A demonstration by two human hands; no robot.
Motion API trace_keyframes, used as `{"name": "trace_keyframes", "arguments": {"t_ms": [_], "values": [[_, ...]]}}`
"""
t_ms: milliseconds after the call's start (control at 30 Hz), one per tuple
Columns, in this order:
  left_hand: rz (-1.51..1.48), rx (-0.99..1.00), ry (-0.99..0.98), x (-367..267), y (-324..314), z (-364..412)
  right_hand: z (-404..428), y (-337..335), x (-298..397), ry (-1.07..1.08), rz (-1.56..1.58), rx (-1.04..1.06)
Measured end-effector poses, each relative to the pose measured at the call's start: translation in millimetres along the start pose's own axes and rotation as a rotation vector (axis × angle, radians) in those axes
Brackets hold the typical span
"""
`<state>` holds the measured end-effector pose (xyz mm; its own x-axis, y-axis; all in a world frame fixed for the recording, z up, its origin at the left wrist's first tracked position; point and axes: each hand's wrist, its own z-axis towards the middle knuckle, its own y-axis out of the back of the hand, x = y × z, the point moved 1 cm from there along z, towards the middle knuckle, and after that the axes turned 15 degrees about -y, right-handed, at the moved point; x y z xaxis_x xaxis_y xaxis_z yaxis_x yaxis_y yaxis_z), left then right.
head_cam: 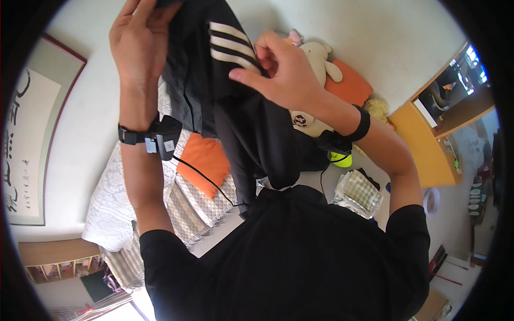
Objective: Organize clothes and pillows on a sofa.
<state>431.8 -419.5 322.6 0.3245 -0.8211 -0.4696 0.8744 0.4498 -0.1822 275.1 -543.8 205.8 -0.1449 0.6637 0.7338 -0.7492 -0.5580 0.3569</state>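
A black garment (pixel 249 116) with three white stripes hangs in front of me, and its top is cut off by the upper rim of the picture. It has a long zipper or seam line down its left part. My left hand (pixel 138 44) is raised at the garment's upper left and holds its fabric; the fingertips are partly out of view. My right hand (pixel 287 72) is at the striped part, thumb stretched over the cloth and fingers curled at its edge. Whether those fingers grip the fabric is unclear. Both wrists wear black straps, and a cabled device (pixel 164 138) is on the left one.
Behind the garment is a sofa with a quilted cover (pixel 200 196) and an orange cushion (pixel 207 162). A cream plush toy (pixel 317 60) leans by another orange cushion (pixel 349 84). Folded checked cloth (pixel 359 188) lies at right, below a yellow wooden cabinet (pixel 421 148). A scroll (pixel 38 140) bearing writing hangs left.
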Motion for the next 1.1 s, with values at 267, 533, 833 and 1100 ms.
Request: {"name": "trace_keyframes", "arguments": {"t_ms": [267,533,833,1100], "values": [[0.094,0.171,-0.062,-17.3,0.2,-17.6,-6.6,-47.6,6.9,-0.018,-0.156,-0.028],[1.058,0.077,-0.446,-24.2,46.2,-9.8,74.6,-34.2,-66.9,-0.061,-0.392,-0.137],[1.362,0.184,-0.518,13.9,61.5,-12.0,14.0,-89.3,-43.2,-0.182,-0.078,0.094],[1.411,0.159,-0.533,18.1,53.7,-9.6,3.1,-138.2,-78.7,-0.409,-0.255,0.073]]}}
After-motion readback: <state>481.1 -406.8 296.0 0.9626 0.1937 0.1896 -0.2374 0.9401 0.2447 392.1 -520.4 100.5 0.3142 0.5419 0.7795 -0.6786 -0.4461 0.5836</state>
